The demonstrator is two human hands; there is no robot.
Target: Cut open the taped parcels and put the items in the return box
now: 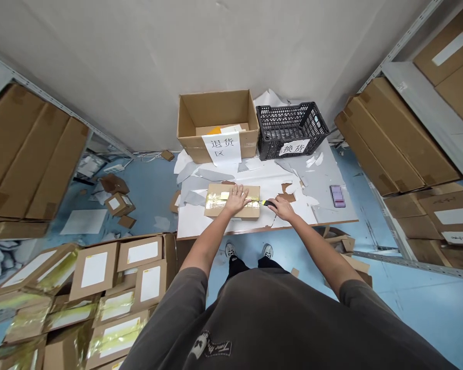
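Carton: small brown box (212, 209), center of frame, lying flat near the front edge of the table (327, 172); long side runs left-right, shiny yellowish tape (215, 199) along the top.
Left hand: (237, 199) palm down on the carton top, right of its middle, fingers extended and a bit spread; pressing flat, not gripping anything.
Right hand: (282, 208) just right of the carton, fingers curled around a black-and-yellow knife (269, 203).
Knife: points left at the carton's right end, in line with the tape; can't tell whether the tip touches.
Table surface: white paper (250, 177) under the carton, torn; brown scrap (288, 197) right of center, near the right hand. Purple item (337, 196) by the table's right edge, blurred out.
Back of table: big topless cardboard box (189, 146), upper center, white sign on front, papers and something orange inside. Black plastic crate (268, 150) just right of it, also signed.
Lower left: heap of labeled parcels (112, 267), several taped yellow.
Sides: large cartons on racks, left (31, 154) and right (397, 139).
Floor: blue (154, 190), loose small boxes (119, 204) at left.
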